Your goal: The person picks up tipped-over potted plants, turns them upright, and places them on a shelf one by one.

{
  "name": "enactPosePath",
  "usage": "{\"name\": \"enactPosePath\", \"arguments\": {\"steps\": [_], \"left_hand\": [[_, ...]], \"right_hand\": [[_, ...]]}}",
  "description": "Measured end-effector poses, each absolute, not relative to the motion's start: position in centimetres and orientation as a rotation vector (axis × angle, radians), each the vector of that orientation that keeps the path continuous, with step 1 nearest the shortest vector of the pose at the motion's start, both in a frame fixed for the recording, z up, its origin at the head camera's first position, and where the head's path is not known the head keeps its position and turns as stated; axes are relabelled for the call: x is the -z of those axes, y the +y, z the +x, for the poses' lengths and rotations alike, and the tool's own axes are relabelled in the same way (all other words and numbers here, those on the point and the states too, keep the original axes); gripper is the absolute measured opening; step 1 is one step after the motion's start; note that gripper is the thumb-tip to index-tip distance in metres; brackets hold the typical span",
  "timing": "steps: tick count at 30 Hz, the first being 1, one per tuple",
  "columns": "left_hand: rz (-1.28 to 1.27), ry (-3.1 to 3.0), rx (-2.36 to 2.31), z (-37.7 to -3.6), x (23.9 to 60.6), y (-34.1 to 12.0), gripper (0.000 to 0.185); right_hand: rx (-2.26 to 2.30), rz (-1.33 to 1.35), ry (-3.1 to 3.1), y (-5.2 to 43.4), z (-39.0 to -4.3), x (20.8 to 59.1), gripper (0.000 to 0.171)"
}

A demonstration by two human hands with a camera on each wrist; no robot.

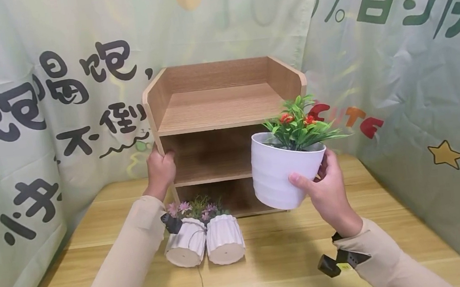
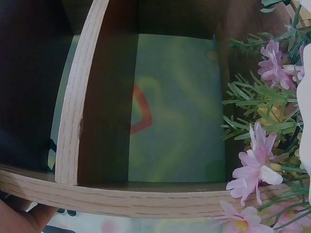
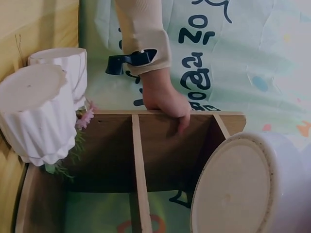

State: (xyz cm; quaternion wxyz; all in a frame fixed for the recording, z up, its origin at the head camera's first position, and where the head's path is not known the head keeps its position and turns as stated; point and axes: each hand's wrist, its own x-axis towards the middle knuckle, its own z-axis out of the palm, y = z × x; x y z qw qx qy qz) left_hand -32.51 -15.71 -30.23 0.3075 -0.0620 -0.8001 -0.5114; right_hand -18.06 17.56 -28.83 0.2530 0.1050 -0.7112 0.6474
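My right hand (image 1: 331,191) grips a white flower pot (image 1: 278,176) from its right side, with the thumb on the front. Green leaves and red flowers (image 1: 298,124) stand up from this pot, which is held in the air before the right part of a wooden shelf (image 1: 222,111). At the shelf's left side panel my left hand (image 1: 160,170) holds the edge, level with the middle compartment. In the right wrist view that hand (image 3: 167,99) hooks over the panel edge, and the held pot's pale base (image 3: 233,189) faces the camera.
Two white fluted pots (image 1: 186,243) (image 1: 225,238) lie on their sides on the wooden table (image 1: 287,269), bases toward me. Their pink flowers (image 2: 255,160) point at the shelf's bottom compartment. A printed curtain (image 1: 83,18) hangs behind and at both sides.
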Motion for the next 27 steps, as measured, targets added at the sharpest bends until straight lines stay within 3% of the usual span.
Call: {"name": "enactPosePath", "arguments": {"steps": [27], "left_hand": [[-0.164,-2.114,1.325,-32.6,30.3,-15.8,0.041]], "right_hand": [[-1.736,0.449,-1.761,17.0,-19.1,26.0,0.074]]}}
